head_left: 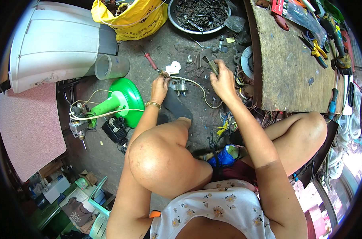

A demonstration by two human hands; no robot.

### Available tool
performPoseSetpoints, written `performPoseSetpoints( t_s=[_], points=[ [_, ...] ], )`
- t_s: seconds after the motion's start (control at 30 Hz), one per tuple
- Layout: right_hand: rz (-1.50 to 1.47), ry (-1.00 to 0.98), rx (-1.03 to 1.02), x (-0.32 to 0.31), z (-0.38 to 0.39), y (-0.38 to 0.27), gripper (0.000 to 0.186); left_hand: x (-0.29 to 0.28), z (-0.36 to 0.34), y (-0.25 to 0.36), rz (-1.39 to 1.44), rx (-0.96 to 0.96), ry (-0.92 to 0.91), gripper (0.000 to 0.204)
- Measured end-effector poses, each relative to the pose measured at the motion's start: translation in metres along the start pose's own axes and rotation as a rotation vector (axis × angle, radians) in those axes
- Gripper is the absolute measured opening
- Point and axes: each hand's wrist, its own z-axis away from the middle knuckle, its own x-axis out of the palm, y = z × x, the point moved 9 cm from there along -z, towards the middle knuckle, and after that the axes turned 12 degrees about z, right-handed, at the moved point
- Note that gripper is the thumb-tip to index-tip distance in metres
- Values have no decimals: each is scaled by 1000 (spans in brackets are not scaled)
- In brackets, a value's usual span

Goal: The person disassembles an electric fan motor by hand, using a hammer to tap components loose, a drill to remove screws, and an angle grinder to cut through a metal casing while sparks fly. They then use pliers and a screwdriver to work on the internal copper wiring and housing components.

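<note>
My right hand [221, 81] grips a short, worn tool like a hammer [212, 64], raised over the floor. My left hand [160, 87] is closed at the top of a small metal motor [179, 87] with a pale cord; what exactly its fingers pinch is too small to make out. Just beyond it lie a red-handled soldering iron [150, 60] and a white plastic piece [174, 67]. Beside my left arm are a green fan stand [131, 99] with another motor [79, 128] attached, and a black housing [112, 130]. My bent knees frame the work spot.
A workbench [288, 85] with pliers and a drill fills the right. A basin of metal hardware [197, 14] and a yellow sack [129, 24] stand at the back. A white bin [55, 46], clear container [111, 67] and pink board [31, 131] are at left; loose wires lie near my right leg.
</note>
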Motion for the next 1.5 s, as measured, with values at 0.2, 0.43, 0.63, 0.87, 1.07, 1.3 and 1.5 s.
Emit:
performPoseSetpoints(
  t_s=[0.2, 0.43, 0.63, 0.87, 1.07, 1.3, 1.5],
  points=[
    [-25, -23, -56, -1, -2, -15, 37, -2, 2, 11, -12, 4, 7, 9],
    [5, -81, -233, 0, -7, -51, 29, 0, 1, 0, 7, -33, -23, 10],
    [287, -375, -317, 0, -20, -106, 31, 3, -1, 14, -147, 119, -48, 5],
    [408, -365, -453, 12, -12, -141, 28, 6, -2, 23, -271, 85, -71, 8],
    [138, -117, -547, -52, -9, -214, 28, -7, 10, 14, -239, 133, -62, 9],
    [236, -291, -336, 8, -4, -135, 30, 6, -2, -1, -264, 55, -72, 6],
    [-23, 16, -258, -58, -43, -132, 32, -5, -9, -7, -54, 6, 13, 6]
  ],
)
